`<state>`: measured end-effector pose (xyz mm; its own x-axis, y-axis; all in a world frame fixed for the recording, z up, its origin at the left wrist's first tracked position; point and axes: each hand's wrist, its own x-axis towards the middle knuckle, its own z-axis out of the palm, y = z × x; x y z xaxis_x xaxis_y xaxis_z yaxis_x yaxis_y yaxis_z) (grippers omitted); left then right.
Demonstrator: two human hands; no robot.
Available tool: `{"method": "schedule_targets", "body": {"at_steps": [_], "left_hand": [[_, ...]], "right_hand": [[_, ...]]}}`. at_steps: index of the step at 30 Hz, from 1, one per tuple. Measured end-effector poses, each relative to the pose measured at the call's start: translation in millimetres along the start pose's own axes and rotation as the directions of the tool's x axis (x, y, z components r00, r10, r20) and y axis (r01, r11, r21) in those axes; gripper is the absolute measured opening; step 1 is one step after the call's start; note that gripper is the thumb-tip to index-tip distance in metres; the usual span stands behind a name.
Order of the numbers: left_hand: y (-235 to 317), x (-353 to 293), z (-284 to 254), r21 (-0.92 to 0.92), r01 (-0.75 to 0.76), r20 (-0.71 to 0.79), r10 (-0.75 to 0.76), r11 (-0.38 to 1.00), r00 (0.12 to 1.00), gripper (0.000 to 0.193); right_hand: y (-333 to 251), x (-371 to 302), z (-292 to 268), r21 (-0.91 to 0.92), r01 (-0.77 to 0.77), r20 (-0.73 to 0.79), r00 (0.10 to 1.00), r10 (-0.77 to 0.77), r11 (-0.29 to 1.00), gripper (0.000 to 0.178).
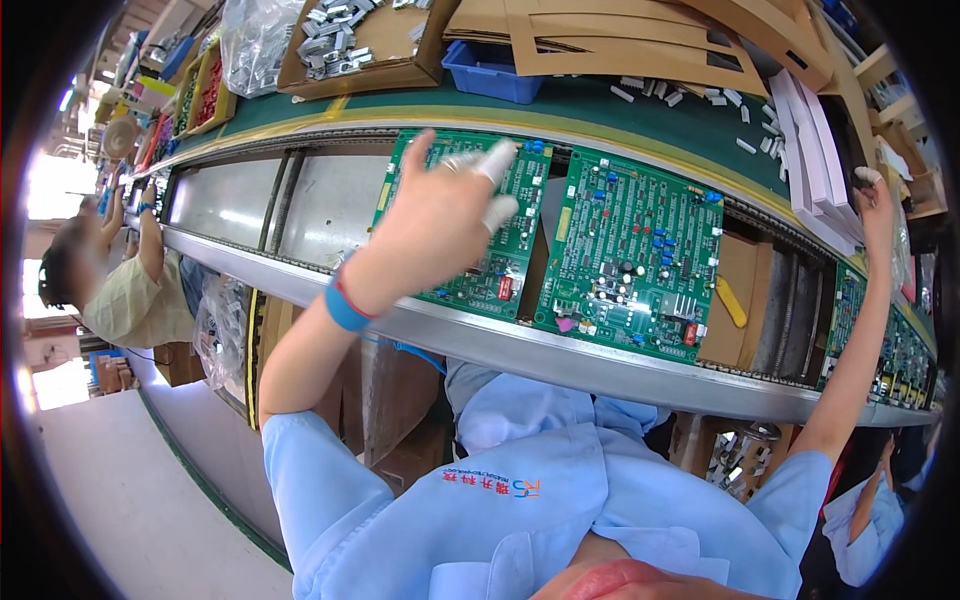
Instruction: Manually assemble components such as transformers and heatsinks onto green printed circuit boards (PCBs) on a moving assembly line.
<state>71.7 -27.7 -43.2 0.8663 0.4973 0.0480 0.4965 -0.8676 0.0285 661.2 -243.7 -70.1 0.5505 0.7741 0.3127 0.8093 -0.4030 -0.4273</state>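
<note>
My left hand [430,225] is over a green circuit board [515,255] on the conveyor, fingers spread, nothing visible in them. White finger cots cover some of its fingertips, and a blue strap [347,305] circles the wrist. Right of that board lies a second green circuit board [630,250] with blue, red and black components. My right hand [876,205] is stretched to the far right, beside upright white cardboard pieces [805,155]. Its fingers are curled, one wearing a white cot; whatever they hold is too small or hidden to make out.
Beyond the conveyor rail [470,335], a cardboard box [375,70] of metal parts and a blue bin [490,72] stand on the green bench. A yellow-handled tool [731,302] lies right of the boards. More boards [890,350] sit farther right. Another person [130,290] works at left.
</note>
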Motion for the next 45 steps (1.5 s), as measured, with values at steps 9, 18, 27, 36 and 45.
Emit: {"method": "schedule_targets", "body": {"at_steps": [9,18,27,36,45], "left_hand": [[-165.5,80.9,-45.3,-0.174,0.199,-0.437,-0.256,0.965,0.862,0.033],[-221.8,134.0,1.0,-0.578,0.267,0.022,-0.313,0.771,0.950,0.031],[-225.8,136.9,2.9,-0.677,0.378,0.154,-0.381,0.631,0.912,0.028],[-207.9,130.0,-1.1,-0.587,0.377,-0.059,-0.502,0.717,0.863,0.027],[-119.5,83.3,-56.1,-0.618,0.155,-0.340,-0.440,0.771,0.831,0.025]], "right_hand": [[-8.7,-4.8,3.0,0.165,0.009,0.032,0.999,-0.014,0.986,0.036],[1.0,-7.9,1.4,0.203,-0.078,-0.001,0.997,0.080,0.976,0.035],[5.2,-1.2,-6.1,0.092,0.059,-0.061,0.997,-0.053,0.994,0.031],[-150.5,-74.8,-24.1,0.533,0.159,-0.241,0.970,-0.030,0.831,0.031],[-339.4,-172.6,56.9,0.490,0.284,0.285,0.841,-0.459,0.824,0.026]]}}
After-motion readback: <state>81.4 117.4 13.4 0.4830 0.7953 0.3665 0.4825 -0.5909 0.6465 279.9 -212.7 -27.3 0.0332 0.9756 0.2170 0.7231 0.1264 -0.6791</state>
